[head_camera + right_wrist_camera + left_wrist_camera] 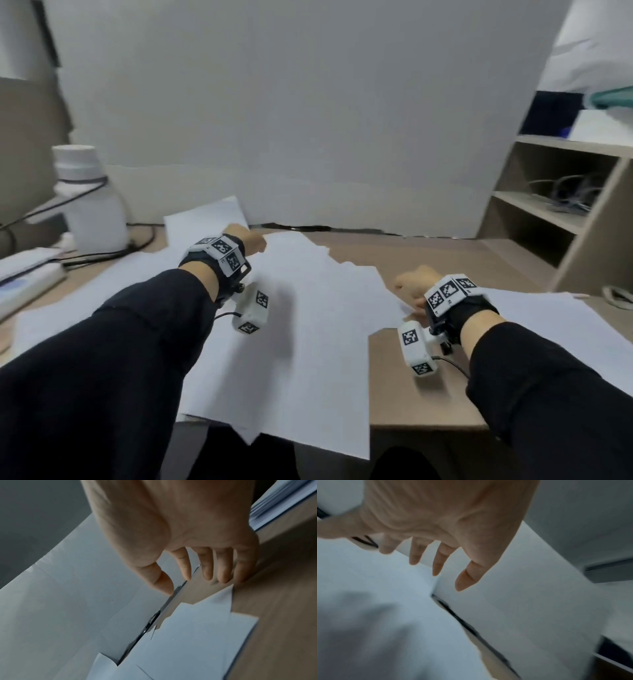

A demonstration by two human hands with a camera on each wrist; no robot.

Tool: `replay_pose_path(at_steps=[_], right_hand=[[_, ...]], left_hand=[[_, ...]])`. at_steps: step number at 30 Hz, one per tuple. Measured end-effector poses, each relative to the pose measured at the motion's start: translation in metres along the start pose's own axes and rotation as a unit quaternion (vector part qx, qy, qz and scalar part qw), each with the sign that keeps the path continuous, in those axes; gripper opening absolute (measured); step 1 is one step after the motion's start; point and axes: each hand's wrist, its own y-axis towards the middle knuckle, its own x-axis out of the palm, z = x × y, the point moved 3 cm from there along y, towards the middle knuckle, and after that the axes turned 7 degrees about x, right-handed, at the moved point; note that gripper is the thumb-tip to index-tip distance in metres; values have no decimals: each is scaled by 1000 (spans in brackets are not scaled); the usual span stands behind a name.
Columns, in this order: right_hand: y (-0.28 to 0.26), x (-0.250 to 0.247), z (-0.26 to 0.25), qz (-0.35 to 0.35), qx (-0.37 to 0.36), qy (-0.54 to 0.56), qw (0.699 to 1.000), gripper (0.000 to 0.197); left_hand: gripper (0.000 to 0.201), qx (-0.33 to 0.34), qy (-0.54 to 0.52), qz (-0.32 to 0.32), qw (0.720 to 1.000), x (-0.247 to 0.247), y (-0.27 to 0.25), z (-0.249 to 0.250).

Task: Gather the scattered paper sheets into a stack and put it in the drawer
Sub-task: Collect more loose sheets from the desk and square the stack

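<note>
Head view shows the paper sheets [291, 308] fanned loose over the desk [428, 394], some overhanging its near edge at 6 o'clock. Left hand [248, 240] hovers over them at 11 o'clock, fingers spread, holding nothing; right hand [412, 284] at 3 o'clock is also empty, fingertips [223, 578] down by a sheet corner. A hasty sweep could push the overhanging sheets off the edge or crease them. No drawer in view

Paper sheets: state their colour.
The paper sheets are plain white; head view shows them best.
</note>
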Motion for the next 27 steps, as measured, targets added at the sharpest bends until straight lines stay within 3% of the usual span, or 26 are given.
replay_pose_path(at_steps=[4,8,16,20,27], right_hand=[[-4,15,-22,-40,22,-28,999,32],[-11,29,-33,-106,50,-33,993,64],[-11,33,-31,-93,41,-221,970,82],[-10,12,-17,-63,53,-234,969,85],[-5,-11,4,-6,61,-255,965,68]], left_hand=[[47,-73,126,-90,985,-11,5,-71],[53,-62,148,-165,973,6,-1,-88],[60,-8,130,-195,972,37,-12,-38],[58,27,100,-214,971,56,-12,0],[60,48,52,-214,974,73,-2,36]])
